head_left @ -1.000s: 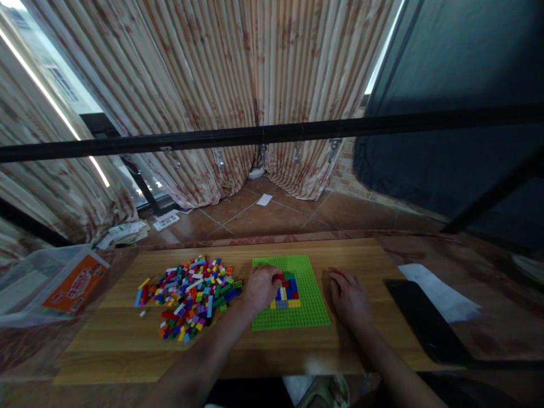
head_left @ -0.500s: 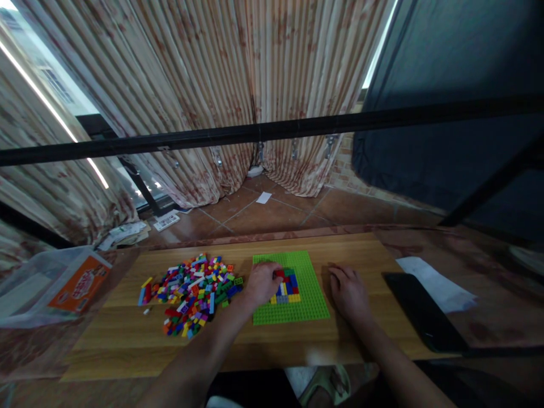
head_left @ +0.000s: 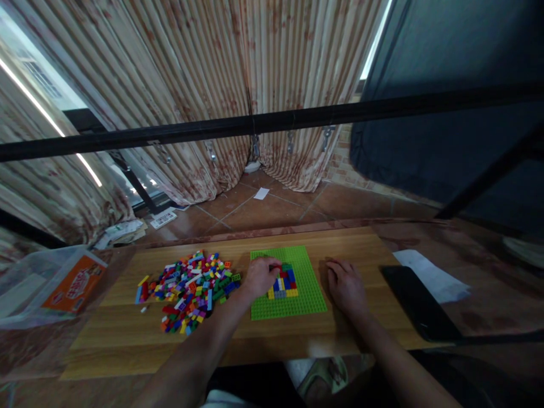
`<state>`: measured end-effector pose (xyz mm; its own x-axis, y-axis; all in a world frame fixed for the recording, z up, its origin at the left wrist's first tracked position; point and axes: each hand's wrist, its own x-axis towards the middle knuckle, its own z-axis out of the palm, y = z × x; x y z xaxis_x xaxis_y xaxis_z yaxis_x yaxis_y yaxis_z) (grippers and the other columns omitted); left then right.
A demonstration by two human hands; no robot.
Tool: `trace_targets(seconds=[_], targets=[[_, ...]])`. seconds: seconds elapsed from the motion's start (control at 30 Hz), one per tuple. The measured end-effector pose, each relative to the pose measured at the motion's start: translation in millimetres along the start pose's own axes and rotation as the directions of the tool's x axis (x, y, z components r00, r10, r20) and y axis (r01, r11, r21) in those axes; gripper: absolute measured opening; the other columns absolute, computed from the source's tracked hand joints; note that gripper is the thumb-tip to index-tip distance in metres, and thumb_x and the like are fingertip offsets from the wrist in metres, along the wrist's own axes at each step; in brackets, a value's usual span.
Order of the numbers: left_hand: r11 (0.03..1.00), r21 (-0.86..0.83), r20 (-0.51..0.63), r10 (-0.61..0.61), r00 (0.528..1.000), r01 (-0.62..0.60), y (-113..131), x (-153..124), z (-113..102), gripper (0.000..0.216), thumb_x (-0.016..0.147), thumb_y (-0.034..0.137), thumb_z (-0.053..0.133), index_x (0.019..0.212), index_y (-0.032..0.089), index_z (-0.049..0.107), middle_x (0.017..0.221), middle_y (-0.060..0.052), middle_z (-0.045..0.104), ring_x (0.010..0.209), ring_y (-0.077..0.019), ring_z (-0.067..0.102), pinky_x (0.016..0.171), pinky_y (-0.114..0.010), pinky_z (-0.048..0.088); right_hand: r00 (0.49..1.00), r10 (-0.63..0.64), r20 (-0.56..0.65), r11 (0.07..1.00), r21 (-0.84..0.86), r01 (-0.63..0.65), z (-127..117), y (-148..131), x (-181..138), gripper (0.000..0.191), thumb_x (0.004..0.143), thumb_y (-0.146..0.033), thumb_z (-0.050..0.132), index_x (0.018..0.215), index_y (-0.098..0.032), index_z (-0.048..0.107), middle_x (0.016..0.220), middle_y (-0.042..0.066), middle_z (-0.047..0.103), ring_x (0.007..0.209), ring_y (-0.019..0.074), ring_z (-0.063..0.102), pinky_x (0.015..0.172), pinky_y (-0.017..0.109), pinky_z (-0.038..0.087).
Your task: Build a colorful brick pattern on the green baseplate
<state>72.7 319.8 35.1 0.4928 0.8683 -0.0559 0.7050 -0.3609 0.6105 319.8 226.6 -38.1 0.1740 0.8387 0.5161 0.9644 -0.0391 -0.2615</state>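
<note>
My left hand [head_left: 262,276] is over the left part of a green studded baseplate [head_left: 310,303]. Its thumb and fingers are closed at the upper left corner of a flat block of toy bricks [head_left: 284,285], on a red brick [head_left: 277,267] that the fingertips partly cover. Blue, yellow, white, grey, red and green bricks show in this block. To the right of the baseplate, my right hand [head_left: 346,285] rests on the wooden table [head_left: 250,348], fingers loosely bent and apart, holding nothing.
A heap of mixed loose bricks [head_left: 195,289] lies on the left of the table. A clear plastic box [head_left: 34,289] with an orange label stands beyond the left edge. At the right are a black phone-like slab [head_left: 419,303] and white paper [head_left: 433,277]. A black rail [head_left: 229,129] crosses behind.
The view has shifted slightly. My left hand has moved a little up and left over the brick block, uncovering some of it. My right hand stays at rest.
</note>
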Motion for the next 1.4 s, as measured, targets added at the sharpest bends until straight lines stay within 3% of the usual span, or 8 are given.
trace_targets(seconds=[0.47, 0.8, 1.13, 1.4], targets=[[0.996, 0.007, 0.032, -0.091, 0.995, 0.09, 5.7, 4.9, -5.6, 0.021, 0.082, 0.017, 0.062, 0.096, 0.024, 0.077, 0.099, -0.002, 0.076, 0.094, -0.0177, 0.069, 0.092, -0.031, 0.051, 1.0, 0.015, -0.002, 0.999, 0.035, -0.015, -0.7, -0.4, -0.9, 0.029, 0.091, -0.024, 0.044, 0.104, -0.018, 0.069, 0.109, 0.012, 0.066, 0.098, 0.0253, 0.055, 0.087, 0.042, 0.045], [0.991, 0.051, 0.09, -0.127, 0.988, 0.123, 2.0, 19.5, -3.6, 0.017, 0.075, 0.015, 0.064, 0.082, 0.023, 0.077, 0.083, 0.001, 0.076, 0.084, -0.0173, 0.069, 0.082, -0.028, 0.053, 1.0, 0.017, 0.027, 1.0, 0.001, -0.017, -1.7, -2.6, -1.5, 0.028, 0.092, -0.023, 0.044, 0.105, -0.017, 0.068, 0.11, 0.012, 0.066, 0.097, 0.0248, 0.054, 0.087, 0.04, 0.045], [0.999, -0.002, 0.042, -0.049, 0.998, 0.049, 1.8, 6.0, -4.9, 0.018, 0.079, 0.017, 0.063, 0.089, 0.024, 0.076, 0.091, 0.0, 0.077, 0.09, -0.0166, 0.069, 0.09, -0.03, 0.051, 0.999, -0.036, -0.008, 0.999, -0.032, 0.036, 0.1, -2.9, 0.1, 0.028, 0.091, -0.02, 0.042, 0.103, -0.018, 0.068, 0.105, 0.012, 0.066, 0.093, 0.0245, 0.056, 0.085, 0.041, 0.046], [0.996, -0.085, -0.074, -0.032, 0.997, 0.026, -4.0, -11.1, -8.3, 0.04, 0.083, 0.007, 0.054, 0.12, 0.017, 0.064, 0.116, -0.007, 0.071, 0.109, -0.0164, 0.065, 0.1, -0.029, 0.048, 1.0, -0.006, -0.03, 0.999, -0.031, 0.005, 1.3, -0.1, -1.1, 0.027, 0.09, -0.021, 0.043, 0.099, -0.015, 0.068, 0.102, 0.013, 0.066, 0.09, 0.0242, 0.055, 0.084, 0.039, 0.046]])
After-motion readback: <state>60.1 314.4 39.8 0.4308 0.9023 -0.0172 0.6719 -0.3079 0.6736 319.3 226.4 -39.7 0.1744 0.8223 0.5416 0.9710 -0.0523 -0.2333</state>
